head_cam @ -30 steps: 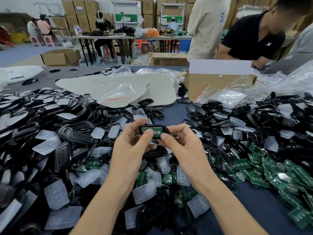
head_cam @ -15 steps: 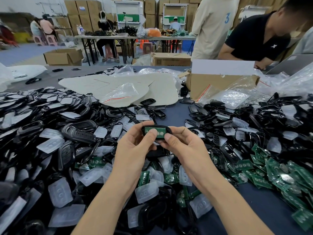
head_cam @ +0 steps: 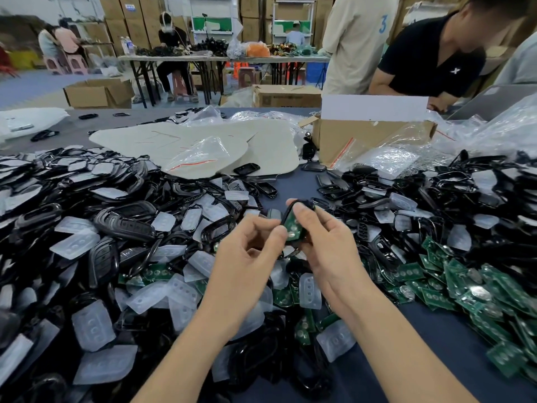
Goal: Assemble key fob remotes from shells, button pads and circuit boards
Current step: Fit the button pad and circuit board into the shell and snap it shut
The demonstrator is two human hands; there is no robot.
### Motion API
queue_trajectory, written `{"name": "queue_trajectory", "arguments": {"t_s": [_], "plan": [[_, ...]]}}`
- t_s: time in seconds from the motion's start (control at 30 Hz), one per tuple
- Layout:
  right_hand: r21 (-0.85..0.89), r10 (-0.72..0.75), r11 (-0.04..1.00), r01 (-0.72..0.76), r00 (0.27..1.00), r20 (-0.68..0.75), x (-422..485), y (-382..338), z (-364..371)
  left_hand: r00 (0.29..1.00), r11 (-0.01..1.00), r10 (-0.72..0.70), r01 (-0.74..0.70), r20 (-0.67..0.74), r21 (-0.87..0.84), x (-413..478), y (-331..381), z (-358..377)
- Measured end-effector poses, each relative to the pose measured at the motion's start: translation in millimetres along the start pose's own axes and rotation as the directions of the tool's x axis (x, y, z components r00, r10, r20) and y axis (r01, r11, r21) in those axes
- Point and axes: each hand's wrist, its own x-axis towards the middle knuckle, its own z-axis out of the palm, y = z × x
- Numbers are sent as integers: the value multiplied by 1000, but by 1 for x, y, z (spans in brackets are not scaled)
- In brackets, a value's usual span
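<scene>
Now right hand [head_cam: 328, 251] grips fob [head_cam: 291, 225] — left hand [head_cam: 247, 257] touches.

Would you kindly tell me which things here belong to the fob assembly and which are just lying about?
Job: half-built fob in right hand; loose black shells; clear button pads; green circuit boards.
Lying about: cardboard box; plastic bags; pale sheets.

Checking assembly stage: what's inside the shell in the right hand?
A green circuit board sits in the black shell the right hand grips. Any button pad beneath the board is covered.
</scene>
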Motion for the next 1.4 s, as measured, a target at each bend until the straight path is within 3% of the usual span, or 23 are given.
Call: {"name": "queue_trajectory", "arguments": {"t_s": [0.2,0.3,0.47,0.57,0.67,1.07,1.4], "plan": [[385,57,923,10,985,-162,9,-21,-22,999,995,37,-40,26,93,-4,2,1],[430,56,901,51,971,-233,15,-26,-34,997,987,40,-50,70,153,-6,-3,0],[465,91,883,68,946,-310,19,-28,-46,982,891,78,-147,174,430,-9,-9,1],[435,92,897,72,935,-343,21,-26,-48,945,736,164,-309,285,603,-11,-11,1],[398,89,915,71,925,-369,23,-24,-47,901,628,223,-424,371,653,-12,-9,2],[183,-37,977,105,939,-341,19,-15,-32,906,600,268,-423,327,679,-12,-9,2],[-29,-56,998,52,989,-134,10,22,0,906,619,282,-423,315,662,-10,-7,1]]}}
